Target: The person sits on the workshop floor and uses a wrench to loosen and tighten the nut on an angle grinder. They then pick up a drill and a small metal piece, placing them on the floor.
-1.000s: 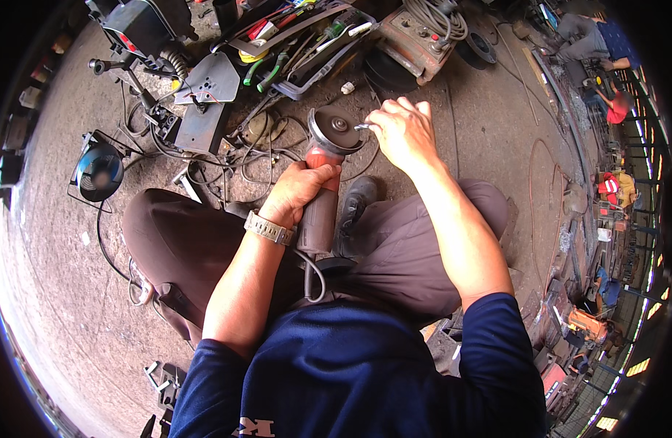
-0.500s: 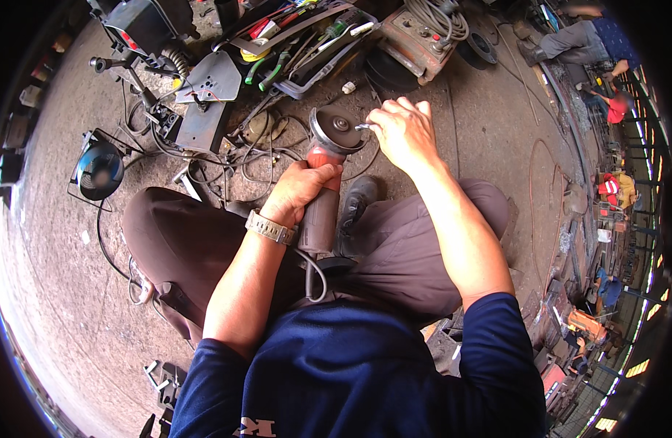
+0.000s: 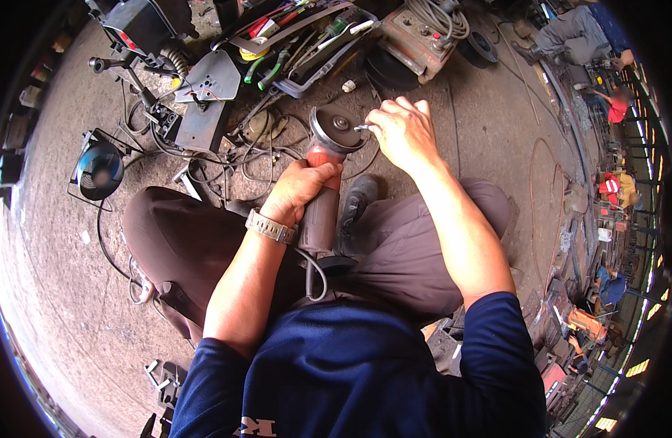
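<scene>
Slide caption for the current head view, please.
Left hand grips angle grinder; right hand holds small silvery piece by its disc.

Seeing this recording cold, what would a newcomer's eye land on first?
First, the red-and-dark-grey angle grinder in the left hand near the centre, its round grey disc toward the top; the right hand pinches a small silvery metal piece close by that disc. Next, the open grey plastic tool tray, crowded with tools, at top centre, and the round, blue-faced object in a black frame at the left.
</scene>
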`<state>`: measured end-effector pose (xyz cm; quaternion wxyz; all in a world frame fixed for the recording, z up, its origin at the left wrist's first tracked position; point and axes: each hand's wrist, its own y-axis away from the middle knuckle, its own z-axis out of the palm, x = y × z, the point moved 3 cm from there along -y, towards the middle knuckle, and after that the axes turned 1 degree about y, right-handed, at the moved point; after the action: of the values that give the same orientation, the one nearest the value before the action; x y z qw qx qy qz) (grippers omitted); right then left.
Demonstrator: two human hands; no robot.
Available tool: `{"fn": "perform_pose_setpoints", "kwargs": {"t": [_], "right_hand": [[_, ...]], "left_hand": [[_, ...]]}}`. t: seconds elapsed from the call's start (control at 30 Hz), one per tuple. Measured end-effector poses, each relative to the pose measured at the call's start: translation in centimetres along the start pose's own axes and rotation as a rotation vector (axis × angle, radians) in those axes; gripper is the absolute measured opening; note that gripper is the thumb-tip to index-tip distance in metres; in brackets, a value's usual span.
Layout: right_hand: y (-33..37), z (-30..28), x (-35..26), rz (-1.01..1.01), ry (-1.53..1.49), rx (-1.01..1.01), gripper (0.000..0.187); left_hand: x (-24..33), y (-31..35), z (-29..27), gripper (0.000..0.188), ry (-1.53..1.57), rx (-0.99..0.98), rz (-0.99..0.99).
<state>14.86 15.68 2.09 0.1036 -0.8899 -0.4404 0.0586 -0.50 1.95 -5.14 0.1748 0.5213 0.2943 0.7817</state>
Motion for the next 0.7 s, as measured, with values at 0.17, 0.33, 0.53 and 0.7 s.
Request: {"fn": "perform_pose_setpoints", "kwargs": {"t": [0.17,0.33,0.53,0.7], "right_hand": [[0.02,0.02,-0.06,-0.01,-0.006,-0.001,0.008],[0.08,0.06,-0.08,-0.022,0.003,-0.001,0.008],[0.18,0.19,0.01,-0.023,-0.004,-0.006,0.008],[0.13,0.01,-0.03,-0.022,-0.022,-0.025,0.008]], "left_hand": [[0.11,0.13,0.05,0.045,0.01,0.005,0.003],[-0.04,-0.1,-0.13,0.045,-0.007,0.02,0.008],[-0.09,-0.21,-0.19,0.044,-0.006,0.01,0.005],[-0.38,-0.5,-0.29,0.044,0.006,0.011,-0.004]]}}
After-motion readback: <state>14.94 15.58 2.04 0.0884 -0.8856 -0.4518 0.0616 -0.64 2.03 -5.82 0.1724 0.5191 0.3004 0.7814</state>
